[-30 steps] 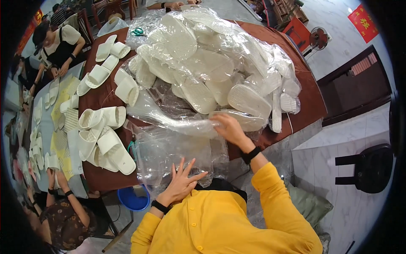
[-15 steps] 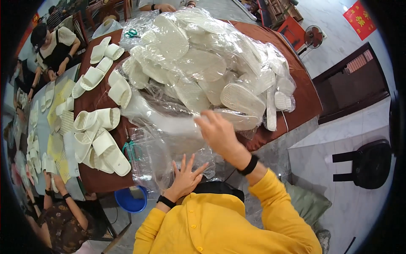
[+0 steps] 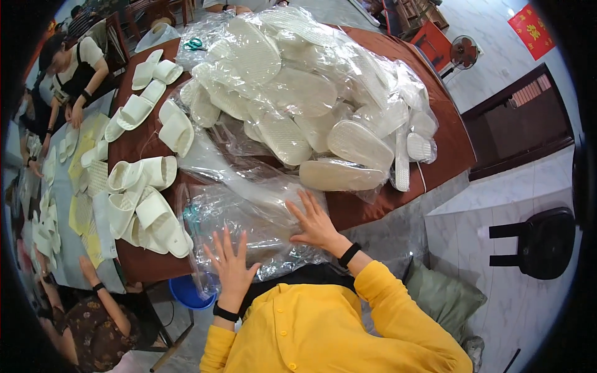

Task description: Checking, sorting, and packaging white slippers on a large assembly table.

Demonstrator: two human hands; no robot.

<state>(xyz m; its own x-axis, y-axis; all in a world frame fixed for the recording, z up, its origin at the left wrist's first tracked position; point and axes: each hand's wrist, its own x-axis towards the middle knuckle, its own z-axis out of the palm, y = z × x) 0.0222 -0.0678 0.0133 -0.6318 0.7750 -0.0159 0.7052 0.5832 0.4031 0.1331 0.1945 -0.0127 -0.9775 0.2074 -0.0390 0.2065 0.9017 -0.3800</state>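
Plastic bags [image 3: 249,217]: two hands, left [image 3: 231,267], right [image 3: 316,225], flat on stack, grip open.

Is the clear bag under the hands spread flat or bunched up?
Spread flat: the bag lies across the table edge with both hands pressed open on it.

My left hand [image 3: 231,268] and right hand [image 3: 316,224] spread flat on clear plastic bags [image 3: 249,217], bagged white slippers [image 3: 311,99] heaped behind, loose slippers [image 3: 146,205] left, brown table [image 3: 448,149].
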